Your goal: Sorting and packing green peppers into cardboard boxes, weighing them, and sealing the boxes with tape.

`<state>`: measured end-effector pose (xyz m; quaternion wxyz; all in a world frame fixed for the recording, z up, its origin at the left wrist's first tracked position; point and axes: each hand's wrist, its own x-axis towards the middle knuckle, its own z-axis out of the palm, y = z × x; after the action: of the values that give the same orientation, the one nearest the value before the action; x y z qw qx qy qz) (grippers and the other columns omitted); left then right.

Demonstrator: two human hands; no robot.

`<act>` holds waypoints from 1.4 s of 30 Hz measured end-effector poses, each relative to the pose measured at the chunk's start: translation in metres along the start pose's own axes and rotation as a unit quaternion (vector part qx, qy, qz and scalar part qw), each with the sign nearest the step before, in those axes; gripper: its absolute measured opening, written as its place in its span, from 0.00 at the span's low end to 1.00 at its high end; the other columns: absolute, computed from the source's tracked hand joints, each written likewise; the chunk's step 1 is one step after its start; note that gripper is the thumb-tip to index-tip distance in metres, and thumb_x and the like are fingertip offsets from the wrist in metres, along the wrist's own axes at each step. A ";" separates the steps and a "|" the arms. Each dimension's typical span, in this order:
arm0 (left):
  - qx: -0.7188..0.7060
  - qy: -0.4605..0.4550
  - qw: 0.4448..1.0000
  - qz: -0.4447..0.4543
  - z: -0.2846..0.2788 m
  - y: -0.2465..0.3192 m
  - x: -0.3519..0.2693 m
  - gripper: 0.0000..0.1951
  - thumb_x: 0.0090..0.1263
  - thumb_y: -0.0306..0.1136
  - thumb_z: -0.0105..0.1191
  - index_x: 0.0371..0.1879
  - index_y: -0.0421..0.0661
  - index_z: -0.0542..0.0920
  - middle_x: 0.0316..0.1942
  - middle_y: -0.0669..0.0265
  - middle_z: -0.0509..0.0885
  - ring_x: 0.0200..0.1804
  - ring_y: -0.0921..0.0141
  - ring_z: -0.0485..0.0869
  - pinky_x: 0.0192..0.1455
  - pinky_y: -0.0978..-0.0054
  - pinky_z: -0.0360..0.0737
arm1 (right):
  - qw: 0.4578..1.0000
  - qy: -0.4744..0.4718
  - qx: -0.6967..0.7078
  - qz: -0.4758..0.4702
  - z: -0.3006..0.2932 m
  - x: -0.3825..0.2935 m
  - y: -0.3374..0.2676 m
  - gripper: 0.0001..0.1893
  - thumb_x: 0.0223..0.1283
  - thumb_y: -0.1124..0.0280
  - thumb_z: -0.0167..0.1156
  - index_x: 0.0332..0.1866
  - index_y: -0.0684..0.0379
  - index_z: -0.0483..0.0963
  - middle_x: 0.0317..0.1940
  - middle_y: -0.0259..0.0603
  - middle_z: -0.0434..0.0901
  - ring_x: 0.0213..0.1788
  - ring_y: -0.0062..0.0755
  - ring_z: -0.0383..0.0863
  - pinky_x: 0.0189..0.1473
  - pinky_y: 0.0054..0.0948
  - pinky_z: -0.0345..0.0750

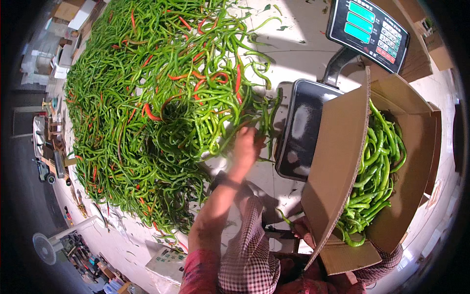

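A wide heap of long green chili peppers (147, 110), with some red ones among them, covers the floor. At its right edge my left hand (249, 145) reaches over a few peppers; its fingers are blurred, and whether they grip any is unclear. My right hand (303, 231) is low beside the near flap of an open cardboard box (337, 154), partly hidden by it, with a green pepper (283, 216) at its fingers. Inside the box lies a pile of long green peppers (374, 176).
A digital scale with a black platform (303, 128) and a lit display panel (367, 35) stands left of and behind the box. Loose peppers lie near the platform. A white fan (46, 248) stands at lower left, and a white carton (167, 264) bearing writing is near my left arm.
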<state>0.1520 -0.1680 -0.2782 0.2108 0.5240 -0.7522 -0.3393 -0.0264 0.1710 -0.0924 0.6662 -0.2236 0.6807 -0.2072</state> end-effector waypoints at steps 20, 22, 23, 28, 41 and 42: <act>-0.628 -0.183 0.737 -0.170 -0.187 0.218 -0.024 0.24 0.71 0.45 0.58 0.57 0.39 0.75 0.41 0.63 0.82 0.48 0.58 0.83 0.54 0.60 0.79 | 0.957 0.068 -0.176 -0.222 0.007 0.054 0.091 0.11 0.63 0.64 0.56 0.38 0.62 0.78 0.33 0.45 0.81 0.35 0.40 0.81 0.39 0.38 0.76; -0.642 -0.197 0.723 -0.164 -0.192 0.237 -0.025 0.25 0.70 0.45 0.60 0.58 0.39 0.74 0.42 0.62 0.82 0.49 0.57 0.83 0.55 0.59 0.79 | 0.940 0.086 -0.213 -0.253 0.008 0.049 0.081 0.11 0.63 0.64 0.56 0.38 0.62 0.78 0.33 0.45 0.81 0.35 0.40 0.81 0.39 0.38 0.76; -0.657 -0.211 0.705 -0.162 -0.194 0.247 -0.026 0.26 0.69 0.45 0.61 0.58 0.40 0.74 0.42 0.62 0.82 0.49 0.56 0.83 0.56 0.58 0.79 | 0.939 0.088 -0.211 -0.256 0.009 0.047 0.075 0.11 0.63 0.64 0.56 0.38 0.62 0.78 0.33 0.45 0.81 0.35 0.40 0.81 0.39 0.38 0.76; -0.573 -0.249 0.768 -0.144 -0.203 0.315 -0.032 0.22 0.66 0.38 0.60 0.56 0.43 0.73 0.43 0.63 0.79 0.51 0.60 0.81 0.49 0.66 0.79 | 0.977 0.003 -0.100 -0.187 0.016 0.046 0.073 0.12 0.68 0.67 0.55 0.51 0.59 0.77 0.36 0.44 0.84 0.39 0.36 0.83 0.42 0.35 0.79; -0.510 -0.340 0.788 -0.055 -0.191 0.375 -0.073 0.28 0.65 0.30 0.58 0.65 0.39 0.68 0.62 0.59 0.73 0.63 0.66 0.73 0.71 0.63 0.66 | 0.974 -0.006 -0.046 -0.221 0.016 0.018 0.049 0.14 0.68 0.78 0.55 0.56 0.63 0.77 0.38 0.41 0.86 0.39 0.26 0.84 0.44 0.28 0.80; -0.506 -0.334 0.793 -0.062 -0.189 0.380 -0.076 0.30 0.64 0.30 0.59 0.66 0.38 0.67 0.61 0.59 0.74 0.63 0.66 0.74 0.71 0.64 0.66 | 0.968 0.010 -0.074 -0.238 0.015 0.019 0.050 0.14 0.67 0.78 0.56 0.56 0.63 0.78 0.38 0.41 0.86 0.38 0.27 0.84 0.43 0.28 0.81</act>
<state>0.0611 -0.0684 0.1314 0.1598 0.2419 -0.4624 -0.8379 -0.0128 0.2012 -0.1372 0.5721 -0.4260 0.6279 -0.3114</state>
